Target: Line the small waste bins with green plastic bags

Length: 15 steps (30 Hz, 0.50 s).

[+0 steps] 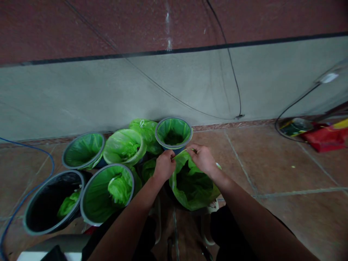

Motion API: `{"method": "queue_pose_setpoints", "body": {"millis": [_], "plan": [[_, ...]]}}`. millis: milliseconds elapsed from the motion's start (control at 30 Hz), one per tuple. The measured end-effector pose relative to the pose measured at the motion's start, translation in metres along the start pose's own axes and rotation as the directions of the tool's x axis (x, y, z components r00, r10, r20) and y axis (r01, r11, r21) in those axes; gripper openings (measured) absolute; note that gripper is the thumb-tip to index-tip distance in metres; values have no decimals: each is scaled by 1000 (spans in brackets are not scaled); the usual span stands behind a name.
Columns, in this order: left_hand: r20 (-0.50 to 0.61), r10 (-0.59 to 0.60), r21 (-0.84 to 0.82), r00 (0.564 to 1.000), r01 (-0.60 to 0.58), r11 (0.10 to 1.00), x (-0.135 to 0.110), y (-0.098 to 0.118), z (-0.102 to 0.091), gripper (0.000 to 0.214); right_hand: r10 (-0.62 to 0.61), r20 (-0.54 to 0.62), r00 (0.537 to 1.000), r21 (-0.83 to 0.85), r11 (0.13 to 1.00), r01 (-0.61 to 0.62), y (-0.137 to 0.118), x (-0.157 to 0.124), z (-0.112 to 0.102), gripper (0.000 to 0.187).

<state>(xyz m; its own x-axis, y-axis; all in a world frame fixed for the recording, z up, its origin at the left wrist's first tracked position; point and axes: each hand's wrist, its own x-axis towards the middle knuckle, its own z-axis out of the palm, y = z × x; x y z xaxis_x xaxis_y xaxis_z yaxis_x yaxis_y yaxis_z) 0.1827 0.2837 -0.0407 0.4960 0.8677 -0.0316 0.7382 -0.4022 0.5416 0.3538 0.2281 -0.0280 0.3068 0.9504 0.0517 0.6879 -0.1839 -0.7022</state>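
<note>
Below left hand and right hand, green bag, pinched

Green bag, maroon-and-grey wall, brown floor tiles

One view is served up here, taken from the head and angled forward and steeply down. The left hand and right hand are caught near, just below centre; bins are looked into from above, the floor is taken in around them, and the wall is faced beyond.
</note>
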Motion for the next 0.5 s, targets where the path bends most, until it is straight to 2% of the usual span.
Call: {"method": "queue_pose_setpoints", "body": {"millis": [133, 300, 400, 500], "plan": [[115, -89, 222, 989, 62, 973, -1, -8, -3, 16, 64, -59, 996, -47, 997, -67, -3, 1, -9, 21], [214, -222, 432, 951, 111, 895, -2, -25, -13, 28, 148, -142, 979, -167, 971, -171, 0, 5, -28, 26], [232, -362, 492, 903, 213, 844, 0, -36, -25, 33, 199, -184, 963, -317, 915, -249, 8, 9, -44, 27], [223, -463, 512, 858, 301, 804, 4, -45, -39, 35, 262, -174, 949, -476, 822, -315, 23, 9, -64, 27]]}}
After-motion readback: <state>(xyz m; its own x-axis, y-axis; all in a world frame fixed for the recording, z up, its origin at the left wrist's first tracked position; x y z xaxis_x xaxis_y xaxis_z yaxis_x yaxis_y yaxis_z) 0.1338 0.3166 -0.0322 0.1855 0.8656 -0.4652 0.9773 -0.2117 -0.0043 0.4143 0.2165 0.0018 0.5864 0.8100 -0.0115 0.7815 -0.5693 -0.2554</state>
